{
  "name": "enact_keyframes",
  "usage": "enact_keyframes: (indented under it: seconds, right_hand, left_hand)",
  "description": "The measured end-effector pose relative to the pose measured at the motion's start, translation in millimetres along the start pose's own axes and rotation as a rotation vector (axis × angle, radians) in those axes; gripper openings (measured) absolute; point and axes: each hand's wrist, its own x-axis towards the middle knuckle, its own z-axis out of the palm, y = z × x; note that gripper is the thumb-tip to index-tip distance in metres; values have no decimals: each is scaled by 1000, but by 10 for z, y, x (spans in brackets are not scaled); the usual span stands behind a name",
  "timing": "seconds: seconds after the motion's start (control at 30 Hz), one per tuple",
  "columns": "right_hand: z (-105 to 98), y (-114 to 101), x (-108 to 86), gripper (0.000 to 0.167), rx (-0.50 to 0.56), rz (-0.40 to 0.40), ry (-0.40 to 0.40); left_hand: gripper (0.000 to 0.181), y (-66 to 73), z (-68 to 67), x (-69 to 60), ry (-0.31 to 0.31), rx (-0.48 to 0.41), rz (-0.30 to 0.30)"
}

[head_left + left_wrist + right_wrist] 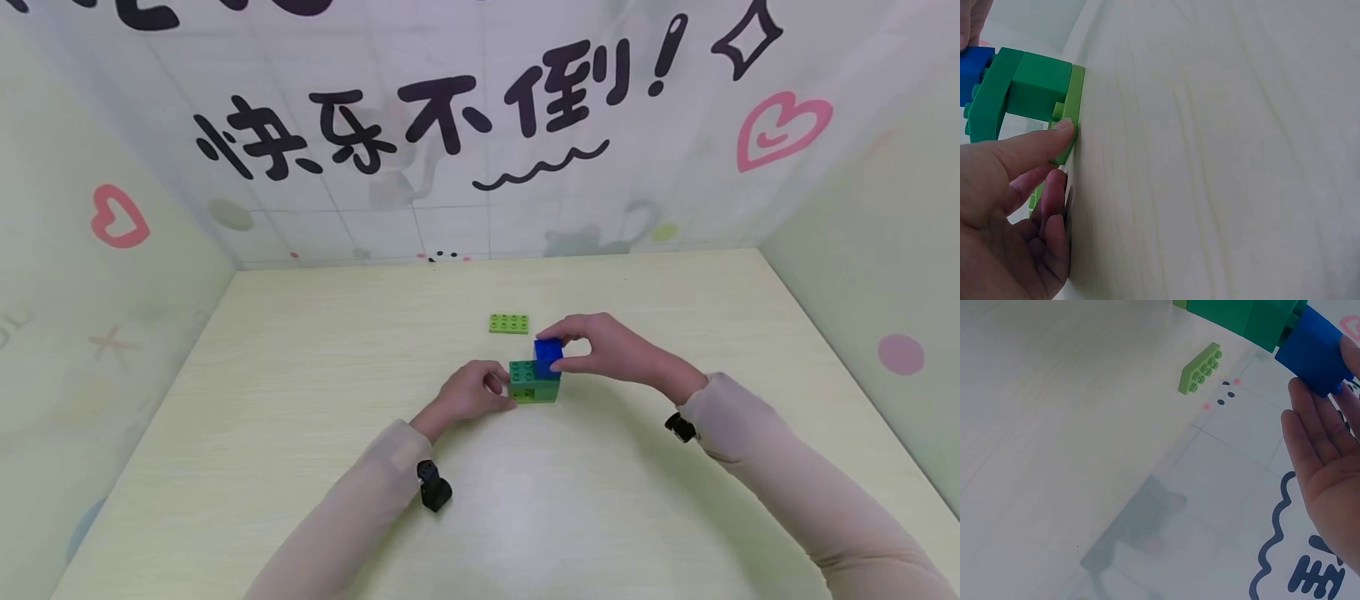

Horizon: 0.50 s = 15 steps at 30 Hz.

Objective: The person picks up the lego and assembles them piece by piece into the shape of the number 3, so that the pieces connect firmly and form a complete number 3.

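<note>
A small stack of green bricks (525,377) stands on the table, a light green plate (1074,94) at its bottom and darker green bricks (1041,78) above. On the stack's right end is a blue block (548,353); the right wrist view shows this blue block (1314,353) against the green. My right hand (618,350) pinches the blue block between thumb and fingers. With thumb and fingers, my left hand (472,390) grips the left end of the light green plate; in the left wrist view the thumb of this hand (1016,206) presses the plate's edge.
Behind the stack a loose light green plate (509,323) lies studs up on the table (337,350); it also shows in the right wrist view (1200,369). A printed white backdrop (450,225) rises at the table's back edge, with side panels left and right.
</note>
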Motion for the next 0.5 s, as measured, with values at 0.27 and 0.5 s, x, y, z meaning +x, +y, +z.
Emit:
enact_keyframes:
  seconds: [0.27,0.5]
  right_hand:
    - [18,2,-8,44,-12,-8,27]
    - [33,5,-29,44,-38,-26,44]
  left_hand:
    - [25,8,-14,-12,6,3,-6]
    - [26,26,-14,-15,-1,8,-8]
